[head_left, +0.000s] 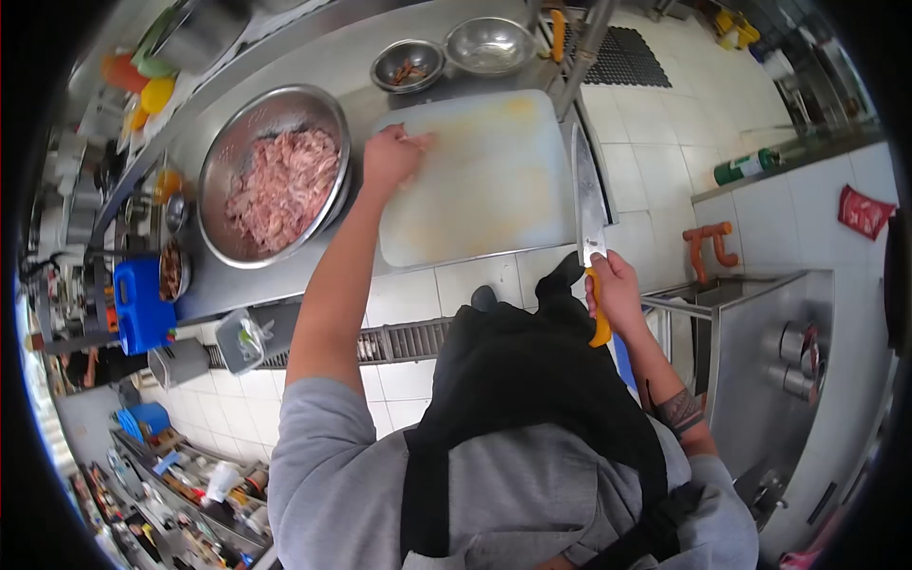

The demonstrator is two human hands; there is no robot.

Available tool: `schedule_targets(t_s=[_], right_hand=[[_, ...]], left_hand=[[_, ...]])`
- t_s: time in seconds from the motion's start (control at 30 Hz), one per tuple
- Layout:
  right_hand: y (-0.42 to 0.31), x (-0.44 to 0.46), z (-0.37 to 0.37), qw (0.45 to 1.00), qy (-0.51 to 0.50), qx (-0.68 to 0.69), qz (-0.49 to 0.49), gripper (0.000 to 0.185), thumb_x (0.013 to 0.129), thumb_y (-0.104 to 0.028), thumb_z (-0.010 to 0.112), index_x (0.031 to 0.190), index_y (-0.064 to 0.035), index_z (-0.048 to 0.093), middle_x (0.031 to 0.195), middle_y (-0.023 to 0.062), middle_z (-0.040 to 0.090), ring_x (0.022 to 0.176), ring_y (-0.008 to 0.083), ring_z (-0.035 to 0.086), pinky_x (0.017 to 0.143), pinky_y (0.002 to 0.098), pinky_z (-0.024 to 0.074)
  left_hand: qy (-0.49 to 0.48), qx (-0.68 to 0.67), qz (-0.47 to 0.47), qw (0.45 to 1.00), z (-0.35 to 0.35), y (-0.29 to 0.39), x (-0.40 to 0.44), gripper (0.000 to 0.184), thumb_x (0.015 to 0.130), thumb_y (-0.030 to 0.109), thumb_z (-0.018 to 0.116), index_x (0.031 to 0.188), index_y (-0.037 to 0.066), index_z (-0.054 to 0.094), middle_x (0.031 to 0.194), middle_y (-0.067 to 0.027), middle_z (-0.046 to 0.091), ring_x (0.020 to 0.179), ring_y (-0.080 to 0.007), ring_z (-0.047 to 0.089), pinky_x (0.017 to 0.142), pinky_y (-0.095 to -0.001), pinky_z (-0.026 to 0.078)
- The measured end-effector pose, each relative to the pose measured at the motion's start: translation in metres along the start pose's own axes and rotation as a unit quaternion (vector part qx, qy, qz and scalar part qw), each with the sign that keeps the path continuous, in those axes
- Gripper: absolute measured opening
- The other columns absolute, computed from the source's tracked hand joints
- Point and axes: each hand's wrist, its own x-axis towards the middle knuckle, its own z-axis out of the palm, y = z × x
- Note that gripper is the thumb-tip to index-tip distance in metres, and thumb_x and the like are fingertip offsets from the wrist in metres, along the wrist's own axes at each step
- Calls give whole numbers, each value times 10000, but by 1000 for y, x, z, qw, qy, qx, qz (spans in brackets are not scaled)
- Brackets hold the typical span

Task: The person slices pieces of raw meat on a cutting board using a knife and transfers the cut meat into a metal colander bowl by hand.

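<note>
My right hand (616, 296) is closed round the yellow handle of a large kitchen knife (588, 195). Its broad blade points away from me, just off the right edge of the white cutting board (475, 204). Over the board's left side is my left hand (391, 160), back upward. Its fingers are smeared by motion, with a pinkish blur at their tips that could be fingers or meat. Left of that hand, a big steel bowl (211, 176) holds a heap of raw meat pieces (285, 185). The board's surface is stained yellowish.
Behind the board stand a small steel bowl (380, 71) with reddish-brown bits and a wider steel bowl (489, 36). A metal post (591, 52) rises by the back right corner. A blue jerrycan (142, 304) is at far left. A floor drain grate (404, 342) runs below.
</note>
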Motion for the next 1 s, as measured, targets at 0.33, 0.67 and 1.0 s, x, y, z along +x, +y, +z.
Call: schedule_targets(t_s=[0.33, 0.67, 1.0], right_hand=[[4, 8, -21, 1000, -10, 8, 7, 229, 1107, -278, 553, 996, -78, 577, 684, 32, 574, 438, 132, 514, 396, 317, 433], [-3, 20, 2, 956, -106, -272, -16, 327, 1110, -315, 517, 1011, -15, 603, 668, 83, 593, 479, 172, 597, 444, 357, 496], [-19, 18, -4, 951, -66, -296, -62, 309, 1113, -288, 514, 1021, -16, 628, 630, 73, 577, 454, 164, 590, 427, 343, 493]], left_hand=[[-142, -635, -247, 718, 77, 2, -65, 438, 952, 141, 626, 1350, -41, 597, 1227, -159, 718, 1078, -259, 713, 960, -385, 586], [-52, -78, 9, 996, 108, 71, -94, 544, 866, 335, 804, 1211, -66, 676, 1074, -218, 749, 961, -343, 738, 868, -422, 588], [-109, -140, -148, 973, 111, 47, -114, 343, 919, 286, 777, 1093, -6, 736, 928, -169, 735, 758, -338, 707, 740, -456, 586]])
